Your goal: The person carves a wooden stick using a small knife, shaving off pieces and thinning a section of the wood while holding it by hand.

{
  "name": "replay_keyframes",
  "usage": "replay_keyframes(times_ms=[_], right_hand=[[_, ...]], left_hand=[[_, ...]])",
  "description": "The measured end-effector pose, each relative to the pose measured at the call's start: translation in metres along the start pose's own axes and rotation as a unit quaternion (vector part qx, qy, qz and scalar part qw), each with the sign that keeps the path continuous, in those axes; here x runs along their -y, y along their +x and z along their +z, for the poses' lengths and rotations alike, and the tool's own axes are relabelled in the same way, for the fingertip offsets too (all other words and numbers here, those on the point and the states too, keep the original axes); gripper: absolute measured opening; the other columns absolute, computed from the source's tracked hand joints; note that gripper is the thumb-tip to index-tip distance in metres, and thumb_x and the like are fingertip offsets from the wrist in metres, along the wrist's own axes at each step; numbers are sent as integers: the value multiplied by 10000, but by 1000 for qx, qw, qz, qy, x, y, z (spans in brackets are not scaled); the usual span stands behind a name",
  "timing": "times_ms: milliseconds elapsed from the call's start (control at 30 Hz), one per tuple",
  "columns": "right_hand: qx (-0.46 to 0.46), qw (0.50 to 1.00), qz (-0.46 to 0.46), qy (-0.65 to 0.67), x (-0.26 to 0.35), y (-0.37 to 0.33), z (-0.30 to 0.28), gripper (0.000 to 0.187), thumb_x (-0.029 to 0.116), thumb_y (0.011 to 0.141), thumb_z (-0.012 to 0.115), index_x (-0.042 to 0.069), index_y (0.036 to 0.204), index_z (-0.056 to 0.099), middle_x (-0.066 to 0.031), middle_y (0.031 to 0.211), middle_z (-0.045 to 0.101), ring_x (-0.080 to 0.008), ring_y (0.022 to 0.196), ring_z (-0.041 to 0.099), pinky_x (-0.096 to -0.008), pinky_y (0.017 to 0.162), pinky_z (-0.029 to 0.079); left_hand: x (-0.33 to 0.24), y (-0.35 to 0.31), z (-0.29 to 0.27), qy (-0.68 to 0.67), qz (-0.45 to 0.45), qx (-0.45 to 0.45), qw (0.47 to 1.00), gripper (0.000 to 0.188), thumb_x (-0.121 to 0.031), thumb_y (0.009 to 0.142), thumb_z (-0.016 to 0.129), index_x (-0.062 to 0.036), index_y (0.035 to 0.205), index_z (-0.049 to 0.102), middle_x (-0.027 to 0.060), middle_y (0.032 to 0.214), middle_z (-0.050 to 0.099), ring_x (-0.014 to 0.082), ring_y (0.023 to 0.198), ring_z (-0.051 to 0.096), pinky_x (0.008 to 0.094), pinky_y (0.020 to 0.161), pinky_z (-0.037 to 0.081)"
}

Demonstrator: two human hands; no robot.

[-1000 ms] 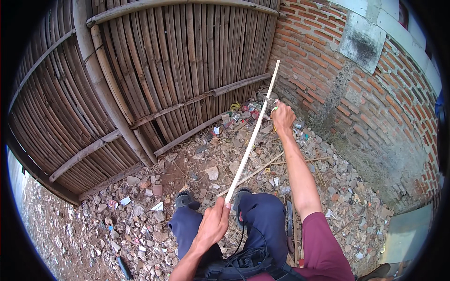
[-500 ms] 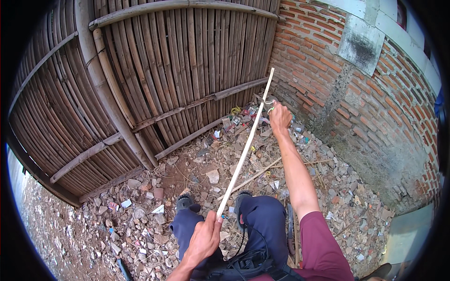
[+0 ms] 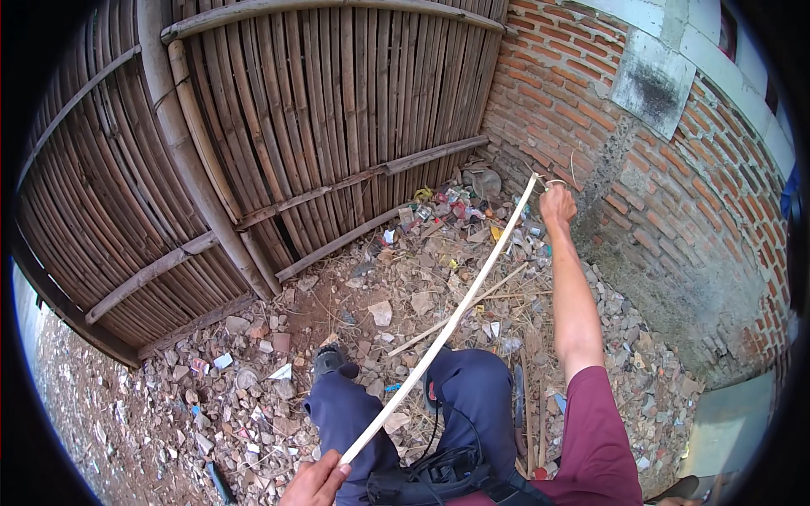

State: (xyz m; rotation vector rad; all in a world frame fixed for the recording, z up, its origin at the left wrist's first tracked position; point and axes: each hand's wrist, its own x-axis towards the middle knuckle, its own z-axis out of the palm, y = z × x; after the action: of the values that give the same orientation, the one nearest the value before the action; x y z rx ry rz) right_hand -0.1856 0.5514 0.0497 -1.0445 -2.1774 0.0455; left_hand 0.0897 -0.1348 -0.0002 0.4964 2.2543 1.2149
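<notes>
A long, pale strip of split bamboo point(image 3: 439, 341) runs slantwise from low on the left to the far right, passing over my legs. My left hand point(image 3: 314, 481) is closed on its near end, thumb on top. My right hand point(image 3: 558, 205), arm stretched out, is a fist right beside the far tip. Whatever that fist grips is mostly hidden; a bit of green shows at the fingers. A thin, curled sliver point(image 3: 574, 169) rises near the fist.
A bamboo-slat fence point(image 3: 337, 101) stands ahead and left, meeting a brick wall point(image 3: 540, 110) on the right. Rubble and litter point(image 3: 253, 379) cover the ground. A thin stick point(image 3: 481, 299) lies beyond my knees. A long dark tool point(image 3: 520, 405) lies beside my right leg.
My right hand has moved outward and to the right, from partway along the strip to its far tip. My left hand has drawn back toward me with the near end.
</notes>
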Motion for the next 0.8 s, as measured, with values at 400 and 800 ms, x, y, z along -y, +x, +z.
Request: replay_keyframes(times_ms=[400, 800], right_hand=[[28, 994, -23, -105, -52, -20, 29, 326, 185, 1037, 553, 39, 993, 842, -206, 1036, 816, -409, 1001, 800, -507, 851, 638], [526, 695, 212, 441, -95, 35, 41, 304, 250, 1098, 499, 101, 854, 603, 25, 561, 497, -133, 407, 441, -349, 398, 370]], left_hand=[[-22, -9, -26, 103, -48, 44, 993, 328, -364, 1134, 519, -62, 1213, 620, 271, 878, 686, 507, 856, 687, 550, 715, 513], [3, 28, -40, 126, 22, 25, 991, 274, -275, 1093, 583, -23, 988, 592, 169, 634, 629, 417, 596, 645, 495, 585, 467]])
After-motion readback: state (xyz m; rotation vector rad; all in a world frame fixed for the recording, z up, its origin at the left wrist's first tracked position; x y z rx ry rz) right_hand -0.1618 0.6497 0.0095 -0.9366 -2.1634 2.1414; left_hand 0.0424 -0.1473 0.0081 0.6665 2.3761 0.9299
